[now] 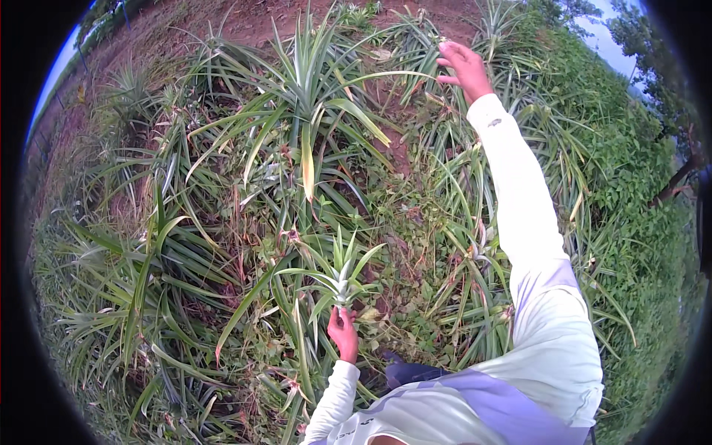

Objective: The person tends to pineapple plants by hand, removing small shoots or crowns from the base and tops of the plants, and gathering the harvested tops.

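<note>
Low in the middle, my left hand (343, 335) is closed around the base of a small pineapple plantlet (342, 283), which stands upright with its pale green leaves fanned out. My right arm reaches far forward, and my right hand (464, 68) is raised with its fingers apart and loosely bent. No held thing shows in it. The tip of a long leaf from a large pineapple plant (302, 85) ends close beside its fingers; I cannot tell whether they touch.
Pineapple plants (159, 259) with long, stiff leaves crowd the left. More plants (482, 256) line the right, beside a leafy green bank (630, 170). Weeds and dry stems (404, 259) cover the ground between. Bare reddish soil (245, 18) lies at the far end. My dark shoe (404, 371) shows below.
</note>
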{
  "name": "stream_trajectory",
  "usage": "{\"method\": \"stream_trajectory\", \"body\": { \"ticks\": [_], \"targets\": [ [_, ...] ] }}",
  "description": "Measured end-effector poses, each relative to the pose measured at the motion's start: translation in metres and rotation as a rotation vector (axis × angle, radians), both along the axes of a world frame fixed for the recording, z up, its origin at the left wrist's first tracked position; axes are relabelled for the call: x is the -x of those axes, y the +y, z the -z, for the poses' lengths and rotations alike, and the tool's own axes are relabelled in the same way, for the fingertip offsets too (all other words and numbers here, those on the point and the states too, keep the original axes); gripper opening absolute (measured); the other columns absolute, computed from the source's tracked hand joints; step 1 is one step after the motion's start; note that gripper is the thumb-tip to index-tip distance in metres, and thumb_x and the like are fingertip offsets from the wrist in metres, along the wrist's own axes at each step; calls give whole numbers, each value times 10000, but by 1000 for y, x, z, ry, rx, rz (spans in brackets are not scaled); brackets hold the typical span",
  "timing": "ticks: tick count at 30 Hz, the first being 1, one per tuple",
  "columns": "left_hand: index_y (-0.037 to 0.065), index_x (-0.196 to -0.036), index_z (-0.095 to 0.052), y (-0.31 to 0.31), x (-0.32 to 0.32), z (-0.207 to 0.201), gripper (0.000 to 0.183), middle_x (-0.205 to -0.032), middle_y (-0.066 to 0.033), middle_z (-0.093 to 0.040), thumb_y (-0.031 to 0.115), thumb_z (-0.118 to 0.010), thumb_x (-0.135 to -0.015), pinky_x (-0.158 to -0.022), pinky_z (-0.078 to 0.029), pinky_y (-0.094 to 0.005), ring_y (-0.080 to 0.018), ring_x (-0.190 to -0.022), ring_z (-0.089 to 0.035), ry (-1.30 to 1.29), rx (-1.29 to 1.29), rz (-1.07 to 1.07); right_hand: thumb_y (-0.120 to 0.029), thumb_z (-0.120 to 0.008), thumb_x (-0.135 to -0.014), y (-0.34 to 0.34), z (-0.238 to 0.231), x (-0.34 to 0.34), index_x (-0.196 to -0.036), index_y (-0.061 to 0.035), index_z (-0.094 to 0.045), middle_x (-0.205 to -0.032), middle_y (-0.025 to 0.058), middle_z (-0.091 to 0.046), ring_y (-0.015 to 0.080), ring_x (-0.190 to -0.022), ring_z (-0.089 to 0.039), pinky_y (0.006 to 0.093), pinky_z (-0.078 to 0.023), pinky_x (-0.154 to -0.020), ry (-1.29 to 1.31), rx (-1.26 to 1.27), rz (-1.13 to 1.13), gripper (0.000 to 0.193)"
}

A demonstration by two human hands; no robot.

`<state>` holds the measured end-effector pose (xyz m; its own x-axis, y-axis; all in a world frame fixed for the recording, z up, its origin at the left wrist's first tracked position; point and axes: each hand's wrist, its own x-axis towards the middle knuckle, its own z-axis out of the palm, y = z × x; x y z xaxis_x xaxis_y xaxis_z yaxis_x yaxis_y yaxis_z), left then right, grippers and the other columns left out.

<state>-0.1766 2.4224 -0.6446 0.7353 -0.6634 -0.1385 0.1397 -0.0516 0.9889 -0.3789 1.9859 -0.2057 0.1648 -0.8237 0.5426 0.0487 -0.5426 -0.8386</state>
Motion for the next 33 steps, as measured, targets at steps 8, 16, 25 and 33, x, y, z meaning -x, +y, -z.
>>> {"method": "stream_trajectory", "body": {
  "ticks": [8,16,25,33],
  "targets": [
    [-70,-1145,-577,-25,30,-30,329,-919,-96,-664,232,-546,-1019,-654,-528,-245,-171,-774,-695,339,168,73,-458,-813,-774,195,241,-16,-1436,6,-417,-1333,198,-560,278,-1161,-584,390,-493,-975,401,-421,-339,901],
    [-35,-1108,-607,-40,67,-76,310,-980,-109,-673,250,-511,-1034,-727,-546,-295,-192,-813,-684,480,248,177,-284,-832,-799,289,311,-22,-1512,2,-222,-1393,241,-452,265,-1153,-583,349,-500,-948,255,-906,-530,981],
    [-65,-1228,-570,-51,95,-96,385,-1041,-129,-674,265,-490,-1045,-789,-558,-291,-181,-871,-689,282,224,384,-201,-775,-855,302,286,-19,-1236,2,-490,-956,68,-636,151,-763,-644,265,-532,-571,9,-1004,-516,518],
    [-61,-1385,-441,-37,131,-50,565,-977,-175,-721,238,-651,-954,-725,-570,-275,-191,-849,-716,235,-90,738,-168,-722,-884,300,376,69,-1291,18,-460,-989,137,-650,228,-842,-684,339,-572,-646,2,-934,-54,519]
  ]
}}
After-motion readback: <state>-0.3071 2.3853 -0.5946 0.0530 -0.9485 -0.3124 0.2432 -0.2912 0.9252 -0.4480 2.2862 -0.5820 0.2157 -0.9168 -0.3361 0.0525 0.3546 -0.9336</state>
